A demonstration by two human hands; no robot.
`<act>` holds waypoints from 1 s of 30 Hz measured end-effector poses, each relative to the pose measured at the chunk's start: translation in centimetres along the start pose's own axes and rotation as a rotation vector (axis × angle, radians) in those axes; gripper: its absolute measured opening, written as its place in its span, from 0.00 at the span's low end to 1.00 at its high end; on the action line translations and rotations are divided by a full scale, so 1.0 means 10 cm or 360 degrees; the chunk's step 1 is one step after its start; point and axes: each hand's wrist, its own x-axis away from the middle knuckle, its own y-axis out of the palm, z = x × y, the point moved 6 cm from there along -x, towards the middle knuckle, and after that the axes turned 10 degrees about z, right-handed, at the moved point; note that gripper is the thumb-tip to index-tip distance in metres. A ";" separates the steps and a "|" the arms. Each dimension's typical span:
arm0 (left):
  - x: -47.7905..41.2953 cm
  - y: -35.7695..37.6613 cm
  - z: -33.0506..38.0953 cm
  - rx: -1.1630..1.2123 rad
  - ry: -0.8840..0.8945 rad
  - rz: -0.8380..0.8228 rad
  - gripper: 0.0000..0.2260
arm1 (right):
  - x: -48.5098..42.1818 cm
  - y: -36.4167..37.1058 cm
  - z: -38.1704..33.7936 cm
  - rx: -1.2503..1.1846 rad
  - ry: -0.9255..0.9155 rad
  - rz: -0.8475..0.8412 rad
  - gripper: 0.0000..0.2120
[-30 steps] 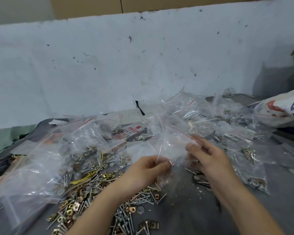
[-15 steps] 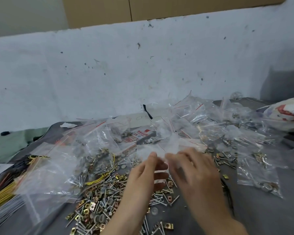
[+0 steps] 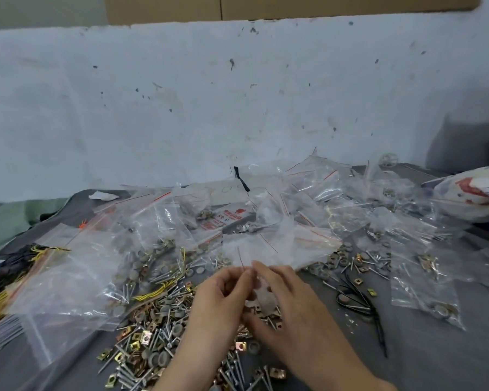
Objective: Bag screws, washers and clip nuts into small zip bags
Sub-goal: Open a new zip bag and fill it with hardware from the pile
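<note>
Worktop [image 3: 435, 351] carries a hardware heap [image 3: 153, 334] of screws, washers and clip nuts at near left, with filled bags [image 3: 424, 286] beyond. Left hand [image 3: 218, 303] and right hand [image 3: 291, 309], fingers curled, together pinch 1 small zip bag [image 3: 262, 297] over the heap. Its mouth probably wants spreading wide before parts go in.

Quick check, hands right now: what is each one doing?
Left hand: pinching the small zip bag near its top.
Right hand: pinching the same bag.
</note>
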 end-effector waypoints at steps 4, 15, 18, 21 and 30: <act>-0.01 0.03 0.03 -0.0022 0.0082 0.0011 0.06 | 0.00 -0.02 0.11 -0.0307 0.0228 -0.0017 0.29; 0.10 0.23 0.18 -0.0082 0.0297 -0.0029 0.09 | 0.01 -0.24 0.24 -0.0870 0.0713 0.0267 0.12; 0.12 0.24 0.18 -0.0184 0.0343 0.0024 0.07 | 0.02 -0.35 0.33 -0.0638 0.0785 0.0469 0.08; 0.13 0.16 0.20 -0.0333 0.0498 0.0331 0.09 | 0.05 -0.48 0.33 -0.0406 0.0778 0.0725 0.03; 0.32 0.25 0.38 -0.1196 0.1316 0.0527 0.13 | 0.12 -0.44 -0.13 0.0102 0.0418 0.1062 0.16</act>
